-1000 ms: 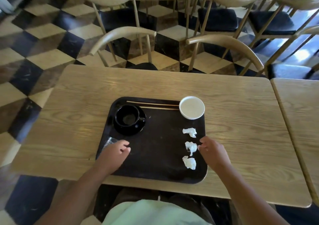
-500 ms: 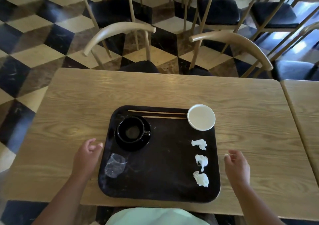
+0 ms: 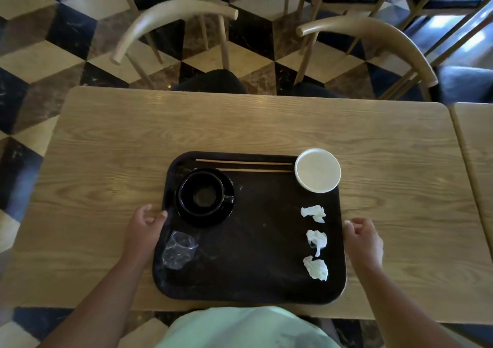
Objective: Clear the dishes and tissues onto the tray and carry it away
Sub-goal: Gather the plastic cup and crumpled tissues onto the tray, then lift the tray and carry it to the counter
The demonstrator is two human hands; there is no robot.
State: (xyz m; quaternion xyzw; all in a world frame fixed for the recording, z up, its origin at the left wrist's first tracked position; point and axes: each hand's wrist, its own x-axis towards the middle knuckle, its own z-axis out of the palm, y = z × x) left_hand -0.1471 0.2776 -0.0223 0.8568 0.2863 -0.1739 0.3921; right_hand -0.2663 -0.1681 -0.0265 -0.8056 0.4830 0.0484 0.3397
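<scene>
A black tray [image 3: 253,281] lies on the wooden table [image 3: 106,161] in front of me. It carries a black cup on a saucer [image 3: 201,195], two chopsticks [image 3: 244,166] along its far rim, a white bowl [image 3: 317,170] and a clear glass [image 3: 178,250] lying on its side. Three crumpled tissues [image 3: 316,241] sit in a row down its right side. My left hand [image 3: 145,226] is at the tray's left edge with its thumb touching the rim and fingers apart. My right hand [image 3: 364,238] is just beside the right edge, its fingers loosely curled around nothing.
Two wooden chairs [image 3: 170,19] [image 3: 373,38] with curved backs stand at the table's far side. A second table [image 3: 477,161] butts against the right edge. The floor is chequered tile, and more chairs stand further back.
Both hands left the tray's inside, swung out to its sides, then closed in on its left and right edges. The items on the tray have not moved.
</scene>
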